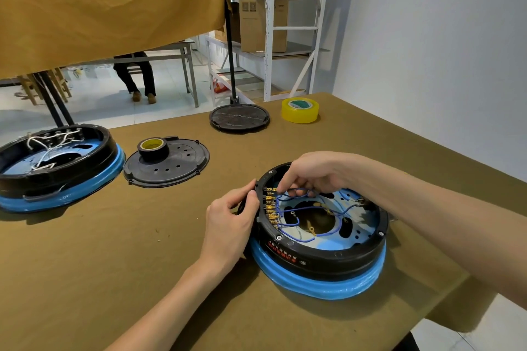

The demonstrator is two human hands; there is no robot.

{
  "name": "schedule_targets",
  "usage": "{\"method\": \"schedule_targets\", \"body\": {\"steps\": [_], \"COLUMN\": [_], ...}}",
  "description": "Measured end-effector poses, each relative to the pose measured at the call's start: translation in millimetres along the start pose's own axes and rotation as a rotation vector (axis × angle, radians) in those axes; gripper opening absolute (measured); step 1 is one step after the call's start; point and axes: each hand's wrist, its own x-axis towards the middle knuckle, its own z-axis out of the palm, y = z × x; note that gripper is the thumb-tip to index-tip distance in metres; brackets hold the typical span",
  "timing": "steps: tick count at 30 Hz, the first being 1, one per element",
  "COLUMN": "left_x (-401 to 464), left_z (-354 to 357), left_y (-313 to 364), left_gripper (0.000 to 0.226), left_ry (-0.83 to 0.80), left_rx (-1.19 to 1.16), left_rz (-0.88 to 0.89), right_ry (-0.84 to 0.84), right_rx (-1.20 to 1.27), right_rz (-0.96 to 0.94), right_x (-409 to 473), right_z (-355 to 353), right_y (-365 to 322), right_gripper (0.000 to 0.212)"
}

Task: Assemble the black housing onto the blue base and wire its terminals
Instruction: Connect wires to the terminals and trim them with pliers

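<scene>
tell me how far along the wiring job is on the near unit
Done: the black housing already sits on the blue base. In hand: the right hand works a blue wire at the brass terminals while the left hand steadies the rim. Left: loose ring-lug ends lie unattached.

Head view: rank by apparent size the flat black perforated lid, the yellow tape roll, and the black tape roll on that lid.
1. Flat black perforated lid, clearly largest.
2. Yellow tape roll.
3. Black tape roll.
The rolls look close; the yellow one sits farther away, so their order is unsure.
</scene>
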Motion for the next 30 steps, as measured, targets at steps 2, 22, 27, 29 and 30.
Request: {"method": "schedule_targets", "body": {"steps": [2, 22, 27, 29, 30], "left_x": [-0.3, -1.2, -1.5, -1.8, -1.7], "left_z": [0.0, 0.4, 1.6, 2.4, 2.4], "left_y": [1.0, 3.8, 3.3, 4.3, 5.4], "left_gripper": [0.033, 0.033, 0.034, 0.034, 0.032], "left_ry": [-0.002, -0.009, -0.025, -0.037, -0.046], "left_rx": [0.010, 0.068, 0.081, 0.062, 0.027], "left_rz": [0.008, 0.057, 0.051, 0.025, -0.010], "right_ry": [-0.022, -0.024, 0.082, 0.139, 0.180], "right_rx": [-0.008, 0.003, 0.025, -0.016, -0.064], "right_rz": [0.014, 0.009, -0.057, -0.135, -0.186], "right_x": [1.7, 4.0, 2.0, -2.1, -5.6], "right_z": [-1.9, -2.9, 4.0, 5.9, 6.0], "right_y": [-2.2, -8.9, -4.8, -2.7, -0.8], "right_gripper": [0.007, 0.009, 0.016, 0.017, 0.015]}}
